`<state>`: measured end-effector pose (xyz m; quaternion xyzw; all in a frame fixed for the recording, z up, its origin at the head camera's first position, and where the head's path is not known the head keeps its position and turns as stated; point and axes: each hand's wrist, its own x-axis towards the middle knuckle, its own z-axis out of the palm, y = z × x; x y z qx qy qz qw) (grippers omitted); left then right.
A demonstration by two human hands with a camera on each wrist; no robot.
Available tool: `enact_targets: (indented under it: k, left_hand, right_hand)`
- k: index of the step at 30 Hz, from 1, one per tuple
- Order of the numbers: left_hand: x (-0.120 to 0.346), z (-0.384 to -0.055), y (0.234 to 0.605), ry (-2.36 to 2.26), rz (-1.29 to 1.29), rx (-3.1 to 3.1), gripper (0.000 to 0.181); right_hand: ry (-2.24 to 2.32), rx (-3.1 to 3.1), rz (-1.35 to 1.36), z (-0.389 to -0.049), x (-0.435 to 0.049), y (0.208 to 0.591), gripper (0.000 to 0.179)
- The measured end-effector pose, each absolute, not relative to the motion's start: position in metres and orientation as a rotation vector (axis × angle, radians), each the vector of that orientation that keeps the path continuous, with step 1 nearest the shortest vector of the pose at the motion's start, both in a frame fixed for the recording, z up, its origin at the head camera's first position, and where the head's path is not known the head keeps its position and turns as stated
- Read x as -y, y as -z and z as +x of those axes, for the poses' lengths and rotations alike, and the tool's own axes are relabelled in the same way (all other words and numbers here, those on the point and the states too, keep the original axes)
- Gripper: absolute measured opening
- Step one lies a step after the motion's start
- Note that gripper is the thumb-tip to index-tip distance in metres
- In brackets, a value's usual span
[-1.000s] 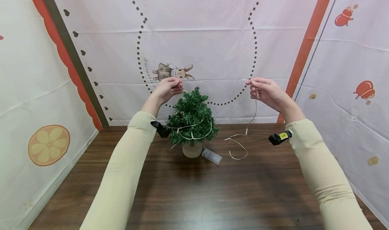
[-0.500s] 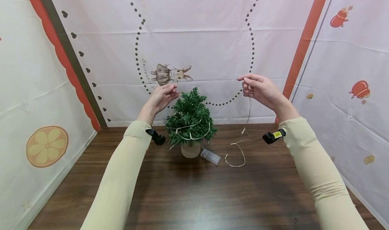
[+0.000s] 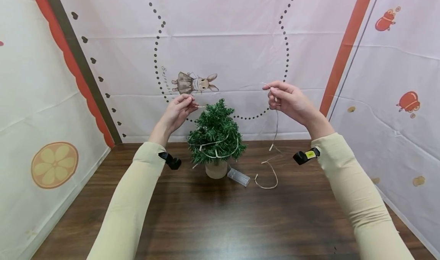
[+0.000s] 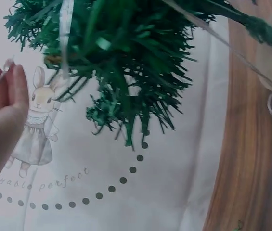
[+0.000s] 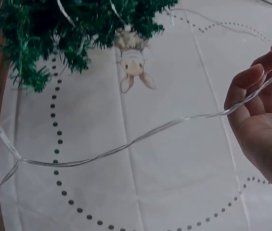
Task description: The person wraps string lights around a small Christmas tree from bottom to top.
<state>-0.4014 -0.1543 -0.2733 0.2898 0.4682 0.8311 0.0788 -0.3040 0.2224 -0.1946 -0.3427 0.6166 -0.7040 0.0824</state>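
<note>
1. The left hand (image 3: 178, 110) is pinching a bit of the fairy-light string (image 5: 145, 136) just beside the treetop, its fingertips nearly closed together.
2. The right hand (image 3: 288, 100) is holding another stretch between bent fingers, well apart from the tree, with a length hanging toward the table (image 3: 220, 222).
3. The artificial Christmas tree (image 3: 216, 130) is standing upright in its pot (image 3: 216, 171), wire circling its lower branches; a clear battery box (image 3: 238, 176) is lying near the pot.
4. The person seems to be winding the upper turns.
5. The next move probably calls for guiding the slack around the top, pulling gently so that the lower turns are staying put.
</note>
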Motion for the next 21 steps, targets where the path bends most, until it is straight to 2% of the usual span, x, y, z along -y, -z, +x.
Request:
enact_targets:
  k: [10, 17, 21]
  left_hand:
    - [0.164, -0.398, 0.292, -2.505, 1.141, -1.101, 0.030]
    - [0.170, -0.397, 0.297, -2.399, 1.257, -1.213, 0.028]
    - [0.175, -0.397, 0.301, -2.349, 1.274, -1.291, 0.040]
  right_hand:
    - [2.010, -1.853, -1.153, -0.292, -0.208, 0.201, 0.017]
    - [1.910, -1.821, -1.260, -0.287, -0.205, 0.208, 0.018]
    - [1.855, -1.799, -1.307, -0.286, -0.206, 0.215, 0.021]
